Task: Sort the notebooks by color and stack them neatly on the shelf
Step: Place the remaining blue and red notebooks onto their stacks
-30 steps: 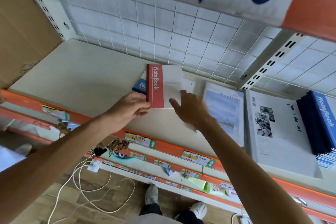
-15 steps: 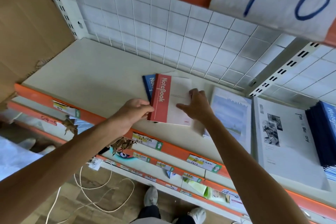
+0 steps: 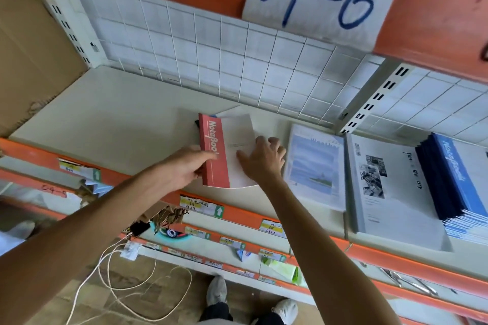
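Now we square the red notebook (image 3: 214, 150) flat on the shelf (image 3: 105, 124): left hand (image 3: 184, 169) pinching its spine edge, right hand (image 3: 261, 158) pressing open-fingered, so edges align.

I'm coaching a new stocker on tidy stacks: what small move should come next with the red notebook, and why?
Probably nudge the red notebook square and let go. It already lies flat on the shelf, the left hand holding its spine edge and the right hand pressing its cover, but a dark corner of the notebook underneath pokes out at the far left.
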The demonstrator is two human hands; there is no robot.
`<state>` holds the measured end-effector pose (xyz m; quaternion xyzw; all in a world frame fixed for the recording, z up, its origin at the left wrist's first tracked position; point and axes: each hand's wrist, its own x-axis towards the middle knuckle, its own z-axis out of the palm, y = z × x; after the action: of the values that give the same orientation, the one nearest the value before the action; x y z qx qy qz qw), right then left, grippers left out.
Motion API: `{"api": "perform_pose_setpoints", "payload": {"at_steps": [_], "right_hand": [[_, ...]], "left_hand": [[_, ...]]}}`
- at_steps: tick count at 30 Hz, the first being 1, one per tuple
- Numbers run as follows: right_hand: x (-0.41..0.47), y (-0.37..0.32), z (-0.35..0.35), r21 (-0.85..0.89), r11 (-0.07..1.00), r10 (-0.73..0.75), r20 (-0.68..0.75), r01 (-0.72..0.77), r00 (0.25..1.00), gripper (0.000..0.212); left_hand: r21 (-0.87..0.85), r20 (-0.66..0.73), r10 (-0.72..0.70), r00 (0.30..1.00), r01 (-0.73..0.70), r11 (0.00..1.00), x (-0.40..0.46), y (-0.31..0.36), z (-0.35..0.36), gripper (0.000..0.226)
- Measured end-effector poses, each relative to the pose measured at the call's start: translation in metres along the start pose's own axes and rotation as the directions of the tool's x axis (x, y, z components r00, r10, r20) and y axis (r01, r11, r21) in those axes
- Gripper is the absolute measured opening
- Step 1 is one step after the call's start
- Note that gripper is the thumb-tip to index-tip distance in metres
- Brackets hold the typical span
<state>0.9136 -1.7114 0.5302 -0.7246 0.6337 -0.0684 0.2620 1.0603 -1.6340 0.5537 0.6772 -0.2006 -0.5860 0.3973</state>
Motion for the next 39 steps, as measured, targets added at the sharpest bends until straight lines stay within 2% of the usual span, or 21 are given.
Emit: {"api": "perform_pose_setpoints", "payload": {"at_steps": [4, 9, 12, 16, 19, 21, 24, 27, 31, 36, 39], "right_hand": [[0.000, 0.006, -0.002, -0.122, 0.992, -0.042, 0.000, 0.042, 0.999, 0.065], [0.010, 0.012, -0.009, -0.039, 0.999, 0.005, 0.042, -0.004, 0.999, 0.054], [0.005, 0.017, -0.017, 0.214, 0.977, 0.003, 0.071, -0.018, 0.997, 0.032], [-0.024, 0.018, -0.033, 0.544, 0.839, -0.021, 0.025, 0.004, 0.999, 0.025], [-0.045, 0.032, -0.051, 0.686, 0.724, -0.021, -0.085, 0.074, 0.996, 0.022], [-0.057, 0.048, -0.066, 0.729, 0.680, 0.029, -0.138, 0.082, 0.990, 0.021], [-0.077, 0.085, -0.095, 0.737, 0.672, 0.122, -0.206, 0.072, 0.971, 0.022], [-0.097, 0.128, -0.122, 0.735, 0.676, 0.202, -0.246, 0.046, 0.948, 0.024], [-0.144, 0.194, -0.147, 0.763, 0.646, 0.242, -0.232, 0.022, 0.942, 0.035], [-0.207, 0.270, -0.183, 0.845, 0.531, 0.285, -0.241, 0.056, 0.928, 0.020], [-0.231, 0.326, -0.206, 0.829, 0.553, 0.328, -0.314, 0.089, 0.891, 0.016]], "left_hand": [[0.021, -0.027, 0.023, 0.999, -0.022, 1.000, 0.001, -0.002, 0.005, 0.024], [-0.039, -0.055, 0.006, 0.998, -0.009, 0.999, 0.002, 0.001, 0.000, 0.025], [-0.096, -0.024, -0.017, 1.000, 0.014, 0.995, -0.006, 0.004, -0.003, 0.025], [-0.185, 0.044, 0.063, 0.997, -0.053, 0.981, -0.027, 0.004, 0.002, 0.033], [-0.284, 0.065, 0.114, 0.991, -0.091, 0.954, -0.042, 0.010, 0.016, 0.043], [-0.291, 0.098, 0.187, 0.978, -0.152, 0.945, -0.051, 0.017, 0.032, 0.040], [-0.240, 0.163, 0.259, 0.952, -0.216, 0.946, -0.062, 0.027, 0.075, 0.038], [-0.199, 0.230, 0.284, 0.931, -0.241, 0.950, -0.073, 0.030, 0.124, 0.021], [-0.198, 0.307, 0.292, 0.906, -0.239, 0.951, -0.086, 0.028, 0.191, 0.019], [-0.171, 0.393, 0.283, 0.875, -0.233, 0.957, -0.109, 0.016, 0.286, 0.016], [-0.139, 0.441, 0.269, 0.856, -0.231, 0.963, -0.127, 0.005, 0.350, 0.023]]}}
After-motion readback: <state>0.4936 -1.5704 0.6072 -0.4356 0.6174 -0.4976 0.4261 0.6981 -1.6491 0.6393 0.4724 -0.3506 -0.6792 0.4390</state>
